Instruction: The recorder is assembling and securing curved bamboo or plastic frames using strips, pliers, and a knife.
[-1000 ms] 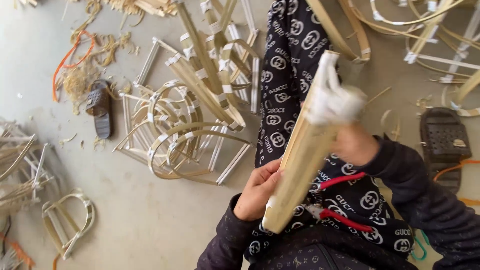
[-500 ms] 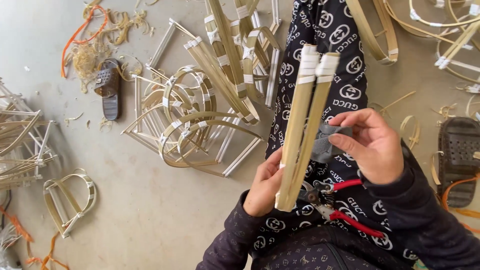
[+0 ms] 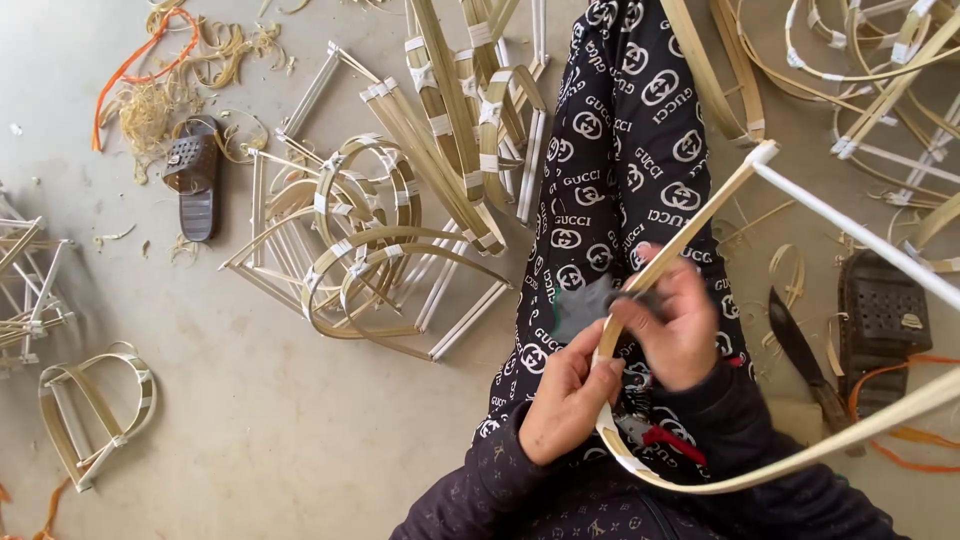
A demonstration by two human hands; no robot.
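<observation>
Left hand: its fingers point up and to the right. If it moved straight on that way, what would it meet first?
The left hand already touches the bent bamboo strip. Just beyond its fingertips is the right hand, which grips the same strip, so it would probably meet that first. Depth is unclear.

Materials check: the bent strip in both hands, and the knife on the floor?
Bent strip: likely split bamboo or cane, pale tan, matte, flexing into a curve without cracking. Knife: dark blade, probably steel, dull finish; its handle looks wooden, hard to confirm.
</observation>
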